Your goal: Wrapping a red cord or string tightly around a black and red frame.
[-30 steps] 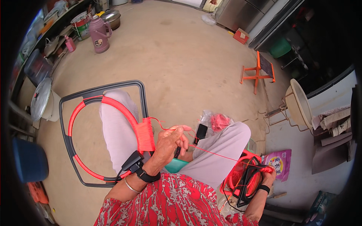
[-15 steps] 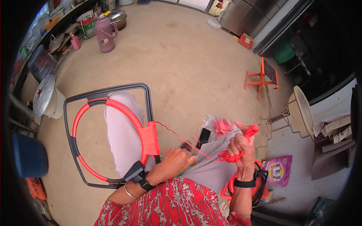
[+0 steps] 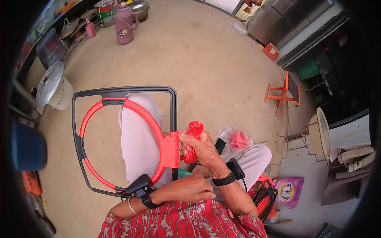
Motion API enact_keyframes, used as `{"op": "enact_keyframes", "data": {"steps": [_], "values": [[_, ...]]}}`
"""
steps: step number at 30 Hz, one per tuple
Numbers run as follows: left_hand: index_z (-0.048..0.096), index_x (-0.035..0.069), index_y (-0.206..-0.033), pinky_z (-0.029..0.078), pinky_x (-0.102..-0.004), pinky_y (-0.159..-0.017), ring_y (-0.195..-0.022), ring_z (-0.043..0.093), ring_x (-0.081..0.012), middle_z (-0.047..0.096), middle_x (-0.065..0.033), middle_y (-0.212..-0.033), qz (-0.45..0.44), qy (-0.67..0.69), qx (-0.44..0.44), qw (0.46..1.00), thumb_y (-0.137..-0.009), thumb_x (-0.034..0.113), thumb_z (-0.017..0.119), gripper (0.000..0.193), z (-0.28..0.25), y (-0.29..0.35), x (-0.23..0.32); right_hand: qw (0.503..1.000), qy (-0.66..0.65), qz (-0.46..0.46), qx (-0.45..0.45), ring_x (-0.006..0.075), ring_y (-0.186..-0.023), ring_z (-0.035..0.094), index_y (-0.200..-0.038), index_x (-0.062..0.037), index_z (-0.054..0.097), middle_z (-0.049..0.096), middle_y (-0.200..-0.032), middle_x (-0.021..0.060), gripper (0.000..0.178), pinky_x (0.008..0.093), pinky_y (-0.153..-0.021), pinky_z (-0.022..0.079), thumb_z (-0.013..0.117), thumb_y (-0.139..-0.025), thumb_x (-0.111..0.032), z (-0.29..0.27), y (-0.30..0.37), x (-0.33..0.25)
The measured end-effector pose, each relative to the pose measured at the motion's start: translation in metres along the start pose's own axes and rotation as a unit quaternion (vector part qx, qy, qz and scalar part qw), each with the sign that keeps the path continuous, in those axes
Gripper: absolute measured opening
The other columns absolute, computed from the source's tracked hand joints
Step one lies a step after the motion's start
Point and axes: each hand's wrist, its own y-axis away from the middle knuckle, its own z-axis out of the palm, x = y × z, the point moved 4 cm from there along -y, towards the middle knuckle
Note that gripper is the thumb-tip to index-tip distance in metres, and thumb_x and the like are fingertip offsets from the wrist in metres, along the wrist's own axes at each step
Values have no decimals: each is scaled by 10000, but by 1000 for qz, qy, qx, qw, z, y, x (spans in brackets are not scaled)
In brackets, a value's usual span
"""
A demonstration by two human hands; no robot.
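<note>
A black rectangular frame (image 3: 174, 107) with a round inner ring stands over my left leg; red cord (image 3: 145, 113) covers much of the ring. At its right side the cord forms a dense wrapped band (image 3: 170, 148) bridging ring and outer bar. My right hand (image 3: 200, 146) grips a bundle of red cord (image 3: 195, 127) just right of that band, its thumb near the band's edge. My left hand (image 3: 188, 188) lies across my lap below the frame's lower right corner, fingers loosely extended rightward with nothing visible in them; its underside is hidden.
Ahead on the floor is a folding stool (image 3: 283, 93) with orange legs. A purple thermos (image 3: 124, 25) stands at the far left, and a lidded pale bucket (image 3: 63, 95) nearer. Red material in a clear bag (image 3: 239, 139) lies beyond my right leg, a purple packet (image 3: 289, 192) at the right.
My right hand has swung left with the cord bundle, from far right to beside the wrapped band. The stretched strand is no longer visible. My left hand has moved slightly down.
</note>
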Motion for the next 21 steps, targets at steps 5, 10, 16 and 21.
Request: {"op": "enact_keyframes", "data": {"steps": [5,10,16,21], "values": [[650,-62,-894,507,-262,-588,-657,624,-147,650,-95,-762,-30,286,364,886,-935,161,584,236,-70,73,23,999,13,-4,32,94,-534,504,-890,-38,564,515,-622,0,154,251,-488,406,655,-888,-162,-2,5,0],[553,-64,-1131,519,-262,-720,-808,635,-137,647,-81,-894,30,161,700,695,-917,124,613,292,-85,89,15,999,-9,-10,33,88,-535,501,-898,-36,574,517,-619,-7,154,250,-493,401,653,-892,-168,7,17,0],[530,-47,-1164,544,-292,-771,-860,645,-156,654,-108,-949,-17,441,530,724,-910,102,617,308,-84,73,-13,1000,-13,-14,11,83,-535,492,-905,-37,577,525,-628,-10,150,245,-521,417,647,-894,-169,22,31,-8],[560,-22,-1043,593,-387,-716,-802,674,-220,662,-157,-926,-56,530,453,715,-902,135,616,218,-88,57,-24,999,13,-25,26,75,-540,492,-889,-41,573,530,-633,-6,155,245,-524,420,649,-891,-176,17,39,-12]]}}
